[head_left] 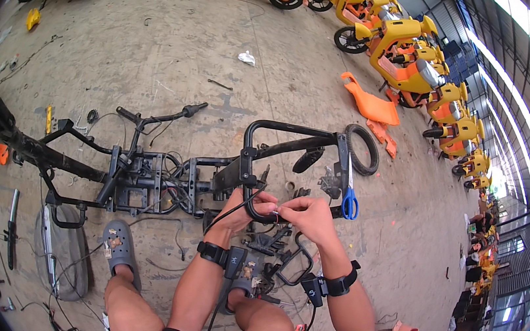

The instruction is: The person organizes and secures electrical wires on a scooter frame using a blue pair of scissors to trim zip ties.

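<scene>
A bare black scooter frame (163, 183) lies across the floor before me. At its right end, by the looped tube (296, 128), both my hands come together. My left hand (247, 211) reaches in beside the tube, thumb and fingers pinched. Facing it, my right hand (309, 218) is closed in a pinch too. Between the fingertips is a thin wire (277, 214), with whitish and reddish bits showing; its ends are hidden. Blue-handled scissors (350, 204) rest on the frame's right end, just beyond my right hand.
A black tyre (361, 149) lies right of the frame. Orange panels (369, 102) and a row of yellow scooters (404, 53) stand farther off. Loose black parts (269, 242) lie below my hands. Two fork tubes (11, 227) and a grey cover (61, 259) are at left.
</scene>
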Motion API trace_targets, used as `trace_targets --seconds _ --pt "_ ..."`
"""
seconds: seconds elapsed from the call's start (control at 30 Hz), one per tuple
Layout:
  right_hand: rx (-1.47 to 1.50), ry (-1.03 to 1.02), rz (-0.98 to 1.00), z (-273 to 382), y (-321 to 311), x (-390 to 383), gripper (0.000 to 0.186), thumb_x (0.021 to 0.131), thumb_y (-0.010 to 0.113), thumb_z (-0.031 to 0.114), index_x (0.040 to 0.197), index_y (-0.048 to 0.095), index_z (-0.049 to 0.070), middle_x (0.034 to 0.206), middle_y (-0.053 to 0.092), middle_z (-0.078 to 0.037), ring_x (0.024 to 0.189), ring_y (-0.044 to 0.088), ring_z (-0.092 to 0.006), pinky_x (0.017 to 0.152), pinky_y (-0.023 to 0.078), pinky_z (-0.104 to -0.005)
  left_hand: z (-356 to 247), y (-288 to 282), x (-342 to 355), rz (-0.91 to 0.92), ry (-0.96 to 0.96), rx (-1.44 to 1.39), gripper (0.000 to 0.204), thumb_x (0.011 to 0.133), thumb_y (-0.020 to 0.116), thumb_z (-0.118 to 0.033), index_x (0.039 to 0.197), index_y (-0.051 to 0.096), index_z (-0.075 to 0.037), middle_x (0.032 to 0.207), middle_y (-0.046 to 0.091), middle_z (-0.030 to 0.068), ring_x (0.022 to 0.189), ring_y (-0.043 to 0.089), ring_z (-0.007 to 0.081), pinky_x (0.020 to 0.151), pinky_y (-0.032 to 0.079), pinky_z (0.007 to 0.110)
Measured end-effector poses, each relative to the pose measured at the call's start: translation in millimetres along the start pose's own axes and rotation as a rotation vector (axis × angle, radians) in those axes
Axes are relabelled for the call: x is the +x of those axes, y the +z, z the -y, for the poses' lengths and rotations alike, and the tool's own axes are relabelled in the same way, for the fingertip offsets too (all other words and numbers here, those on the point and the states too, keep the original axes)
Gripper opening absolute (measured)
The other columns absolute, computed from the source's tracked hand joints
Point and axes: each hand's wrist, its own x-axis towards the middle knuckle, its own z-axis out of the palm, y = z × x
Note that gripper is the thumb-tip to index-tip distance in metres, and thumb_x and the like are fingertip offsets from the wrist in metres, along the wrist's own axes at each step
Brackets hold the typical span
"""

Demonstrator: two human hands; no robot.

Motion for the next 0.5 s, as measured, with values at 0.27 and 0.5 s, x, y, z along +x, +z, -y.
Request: trace_targets --seconds 0.27,0.5 --pt "-0.095 -0.099 -0.084 -11 14 8 0.037 0.065 0.072 0.022 0.094 0.067 0.000 0.071 0.069 -0.008 0.065 0.065 -0.0182 0.066 0.050 -0.0306 7 0 -1 -0.064 0.051 -0.052 0.030 0.070 0.080 -0.005 0.093 0.066 0.009 0.081 0.068 0.0137 0.071 0.067 0.0184 0.065 0.056 0.027" --pt "-0.530 -0.223 -0.133 21 25 0 0.046 0.067 0.066 0.020 0.109 0.064 0.001 0.070 0.068 -0.013 0.066 0.068 -0.0214 0.066 0.053 -0.0293 15 0 -2 -0.094 0.141 -0.107 0.023 0.073 0.078 -0.002 0.090 0.066 0.007 0.083 0.068 0.0150 0.074 0.068 0.0198 0.068 0.056 0.029"
